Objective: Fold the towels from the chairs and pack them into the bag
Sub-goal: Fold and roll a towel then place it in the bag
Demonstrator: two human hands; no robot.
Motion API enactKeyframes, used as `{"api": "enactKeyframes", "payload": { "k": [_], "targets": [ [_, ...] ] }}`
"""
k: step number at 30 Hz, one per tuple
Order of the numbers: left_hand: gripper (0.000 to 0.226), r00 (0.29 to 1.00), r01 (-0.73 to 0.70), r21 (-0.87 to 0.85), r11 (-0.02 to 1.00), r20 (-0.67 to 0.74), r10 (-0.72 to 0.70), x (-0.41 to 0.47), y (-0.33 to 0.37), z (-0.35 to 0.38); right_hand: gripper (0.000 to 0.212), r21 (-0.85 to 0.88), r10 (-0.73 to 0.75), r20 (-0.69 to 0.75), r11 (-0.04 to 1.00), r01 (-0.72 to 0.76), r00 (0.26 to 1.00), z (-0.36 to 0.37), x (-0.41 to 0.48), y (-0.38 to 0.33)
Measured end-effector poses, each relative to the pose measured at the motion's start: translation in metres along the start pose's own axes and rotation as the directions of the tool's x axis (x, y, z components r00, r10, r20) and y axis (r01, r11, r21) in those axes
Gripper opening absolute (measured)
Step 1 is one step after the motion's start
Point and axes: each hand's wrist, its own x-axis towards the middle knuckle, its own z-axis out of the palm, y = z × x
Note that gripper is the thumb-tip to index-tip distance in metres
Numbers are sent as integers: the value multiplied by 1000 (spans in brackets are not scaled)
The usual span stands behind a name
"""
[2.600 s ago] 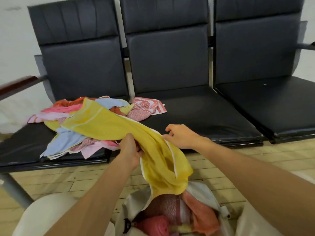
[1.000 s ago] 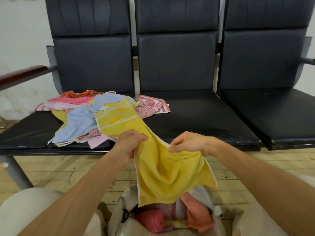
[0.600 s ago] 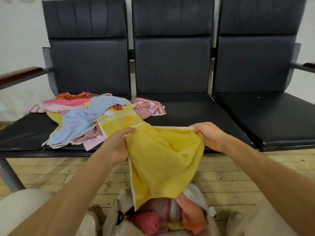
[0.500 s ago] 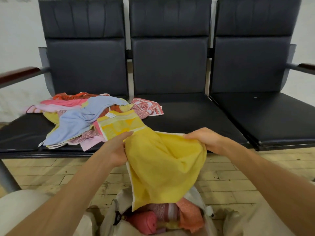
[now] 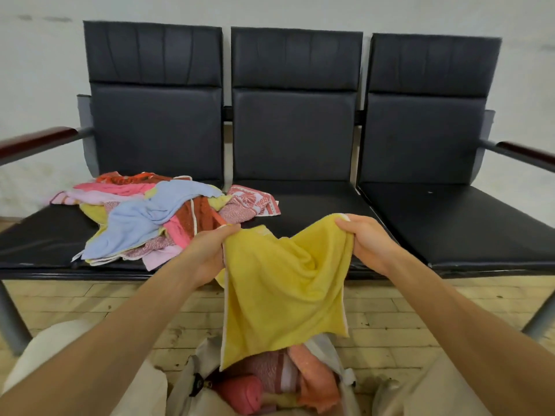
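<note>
Your left hand (image 5: 210, 253) and right hand (image 5: 369, 241) each pinch a top corner of the yellow towel (image 5: 285, 289), fingers curled on the cloth. It hangs at frame centre, spread and unfolded, above the open bag (image 5: 336, 364) at bottom centre. Packed towels (image 5: 312, 382) already lie inside. A loose pile (image 5: 150, 217) waits on the left chair (image 5: 36, 235), so I judge that much of the work remains. No readable writing shows.

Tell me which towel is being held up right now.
The yellow towel: left hand and right hand hold its top corners; the other towels lie heaped on the chairs or in the bag.
</note>
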Motion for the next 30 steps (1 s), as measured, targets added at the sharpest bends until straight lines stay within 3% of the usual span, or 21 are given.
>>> {"api": "enactKeyframes", "payload": {
  "k": [5, 7, 9, 11, 13, 17, 20, 23, 25, 27, 30],
  "targets": [
    [48, 988, -148, -90, 985, -55, 144, -12, 60, 22, 25, 121, -77, -154, 988, 96, 985, 7, -5, -63],
    [46, 960, -265, -47, 963, -109, 258, -18, 86, 23, 27, 178, -102, -225, 973, 144, 969, 5, -8, -91],
    [42, 922, -357, -5, 934, -160, 352, -25, 113, 23, 11, 238, -137, -275, 949, 206, 951, 0, -12, -118],
    [36, 896, -405, 27, 914, -186, 402, -33, 139, 28, 14, 244, -178, -325, 933, 264, 929, -4, -18, -144],
    [26, 873, -435, 84, 896, -204, 443, -45, 162, 34, 36, 210, -207, -398, 928, 308, 894, -7, -26, -166],
    [30, 801, -541, 109, 834, -235, 551, -60, 193, 29, 15, 168, -283, -516, 892, 419, 809, -19, -42, -195],
    [16, 754, -570, 293, 767, -184, 631, -66, 199, 21, 37, 95, -322, -557, 891, 444, 765, -28, -52, -203],
    [33, 683, -599, 449, 663, -144, 716, -73, 200, 22, 27, -105, -418, -536, 895, 433, 734, -32, -56, -205],
    [33, 657, -596, 498, 630, -148, 739, -76, 200, 23, 25, -204, -457, -503, 888, 413, 733, -34, -57, -204],
    [27, 658, -586, 515, 626, -149, 739, -76, 199, 22, 25, -241, -458, -472, 889, 390, 753, -37, -58, -202],
    [12, 712, -573, 429, 699, -161, 683, -78, 195, 20, 24, -292, -451, -443, 890, 352, 774, -41, -58, -198]
  ]
}}
